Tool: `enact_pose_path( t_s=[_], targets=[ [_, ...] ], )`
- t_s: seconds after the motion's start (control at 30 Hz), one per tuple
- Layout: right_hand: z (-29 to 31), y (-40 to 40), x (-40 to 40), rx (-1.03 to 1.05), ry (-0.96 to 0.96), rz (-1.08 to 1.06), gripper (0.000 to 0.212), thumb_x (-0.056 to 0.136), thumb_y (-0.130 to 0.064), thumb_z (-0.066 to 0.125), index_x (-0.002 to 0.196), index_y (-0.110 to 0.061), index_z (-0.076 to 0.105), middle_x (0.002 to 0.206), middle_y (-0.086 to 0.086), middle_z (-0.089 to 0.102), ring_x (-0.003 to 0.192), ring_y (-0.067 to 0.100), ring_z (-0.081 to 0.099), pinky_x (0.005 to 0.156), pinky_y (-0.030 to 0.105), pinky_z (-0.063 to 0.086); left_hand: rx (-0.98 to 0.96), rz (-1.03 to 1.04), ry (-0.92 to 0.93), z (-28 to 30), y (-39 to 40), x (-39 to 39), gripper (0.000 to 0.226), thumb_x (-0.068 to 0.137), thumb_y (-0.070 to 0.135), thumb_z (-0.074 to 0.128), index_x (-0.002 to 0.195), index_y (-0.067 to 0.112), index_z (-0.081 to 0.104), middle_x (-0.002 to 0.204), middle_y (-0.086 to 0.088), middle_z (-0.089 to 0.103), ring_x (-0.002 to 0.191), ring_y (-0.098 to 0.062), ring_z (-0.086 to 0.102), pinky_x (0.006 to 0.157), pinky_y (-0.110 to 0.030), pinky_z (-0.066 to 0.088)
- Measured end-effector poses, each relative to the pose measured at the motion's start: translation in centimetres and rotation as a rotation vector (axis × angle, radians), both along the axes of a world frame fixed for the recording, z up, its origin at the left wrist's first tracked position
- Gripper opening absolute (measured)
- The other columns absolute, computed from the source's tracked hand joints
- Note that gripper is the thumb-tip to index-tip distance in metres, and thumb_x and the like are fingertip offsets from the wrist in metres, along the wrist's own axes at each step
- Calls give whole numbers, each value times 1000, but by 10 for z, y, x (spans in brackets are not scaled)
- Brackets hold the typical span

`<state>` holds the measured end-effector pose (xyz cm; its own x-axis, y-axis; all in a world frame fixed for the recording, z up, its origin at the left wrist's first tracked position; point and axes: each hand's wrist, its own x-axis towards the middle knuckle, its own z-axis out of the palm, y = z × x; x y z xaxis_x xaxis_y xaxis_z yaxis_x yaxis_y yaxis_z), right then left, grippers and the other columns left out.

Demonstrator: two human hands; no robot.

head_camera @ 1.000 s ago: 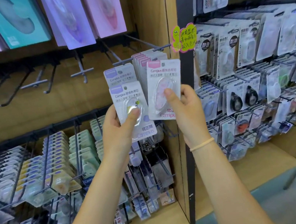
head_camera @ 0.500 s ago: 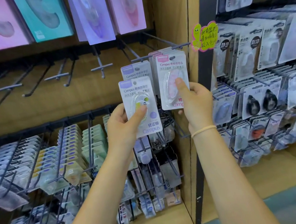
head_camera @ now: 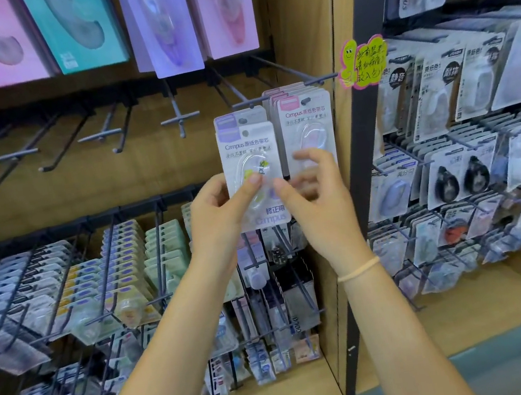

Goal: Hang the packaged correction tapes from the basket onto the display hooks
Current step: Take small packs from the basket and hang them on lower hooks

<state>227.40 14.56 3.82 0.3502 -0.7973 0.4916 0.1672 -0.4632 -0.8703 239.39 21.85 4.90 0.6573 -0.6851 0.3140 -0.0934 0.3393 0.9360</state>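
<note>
Change since the earlier view: the pink-header correction tape pack [head_camera: 309, 135] has left the right hand [head_camera: 316, 203] and now hangs at the front of the stack on the far-right display hook [head_camera: 285, 85]; the right hand has dropped below it and moved left toward the other pack.

Left hand [head_camera: 217, 214]: grips the purple-header correction tape pack [head_camera: 253, 171], thumb pressed on the clear blister, fingers behind the card. The pack is held upright, in front of another purple-header pack [head_camera: 240, 120] hanging on the neighbouring hook.

Right hand: fingers loosely curled, forefinger tip at the right edge of the purple-header pack; motion blur makes it hard to say whether it touches the card. A pale band [head_camera: 359, 269] circles the wrist.

Surroundings: bare hooks [head_camera: 99, 135] run left along the same row. Large pink, teal and lilac packages [head_camera: 172, 23] hang above. Filled wire racks [head_camera: 94, 278] sit below left. A yellow handwritten sign [head_camera: 364, 61] is fixed to the dark upright, with further packaged tapes [head_camera: 460, 90] to the right.
</note>
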Motion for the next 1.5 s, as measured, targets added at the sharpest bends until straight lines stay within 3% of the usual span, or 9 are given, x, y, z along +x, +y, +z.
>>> enact_pose_path(
  t_s=[0.13, 0.37, 0.5, 0.63, 0.73, 0.87, 1.0, 1.3, 1.5],
  targets=[
    [12, -6, 16, -125, 23, 135, 42, 100, -17, 62, 138, -30, 51, 130, 0, 61, 87, 11, 65, 70, 13, 46, 8, 0, -37, 11, -9, 1, 18, 96, 21, 72, 108, 8, 74, 108, -15, 76, 101, -31, 73, 83, -42, 60],
    [3, -22, 27, -130, 69, 127, 46, 99, -18, 61, 141, -33, 53, 135, -10, 59, 86, -4, 42, 84, 28, 40, 16, -4, -27, 11, -10, 3, 13, 97, 20, 70, 104, 10, 76, 101, -6, 79, 93, -18, 74, 70, -25, 58],
    [5, -23, 27, -137, 75, 144, 47, 99, -18, 59, 143, -33, 51, 141, -17, 54, 110, 7, 53, 104, 41, 48, 18, 1, -48, 10, -9, 7, 16, 98, 24, 70, 105, 12, 78, 103, -13, 78, 97, -29, 74, 85, -42, 59],
    [8, -23, 26, -131, 74, 142, 48, 100, -15, 58, 145, -32, 50, 138, -22, 51, 136, 7, 46, 113, 44, 42, 23, -7, -60, 11, -9, 8, 15, 99, 23, 68, 104, 14, 78, 95, -7, 79, 86, -18, 70, 78, -34, 57],
    [8, -24, 29, -148, 99, 111, 48, 101, -16, 57, 146, -31, 49, 139, -12, 53, 120, 2, 52, 112, 38, 43, 3, 72, -192, 6, -11, 11, 15, 99, 22, 69, 112, 19, 73, 91, -5, 77, 81, -14, 67, 76, -30, 55],
    [1, -31, 40, -232, 170, 66, 52, 102, -21, 55, 150, -35, 41, 124, -7, 53, 94, -9, 45, 98, 14, 40, -25, 217, -471, -10, -14, 24, 53, 98, 17, 70, 139, 37, 43, 77, 0, 65, 61, -4, 59, 60, -18, 48],
    [-4, -46, 59, -308, 258, 5, 54, 105, -26, 51, 154, -39, 33, 122, 4, 52, 97, -23, 41, 84, -5, 31, 94, 251, -614, -16, -29, 49, 57, 101, 26, 65, 148, 46, 40, 71, -12, 59, 61, -29, 57, 63, -46, 57],
    [-4, -64, 74, -340, 280, -43, 54, 105, -26, 50, 156, -35, 33, 132, 9, 55, 92, -13, 39, 81, -7, 30, 159, 225, -603, -14, -47, 64, 60, 103, 29, 62, 156, 38, 35, 71, -13, 67, 65, -34, 66, 69, -47, 60],
    [-51, -13, 52, -346, 228, -242, 42, 103, -27, 52, 145, -20, 53, 111, 5, 50, 81, 17, 58, 74, 15, 44, 319, 229, -690, -32, -4, 66, 61, 104, 37, 58, 158, 38, 31, 104, 9, 66, 80, -7, 66, 75, -40, 58]
  ],
)
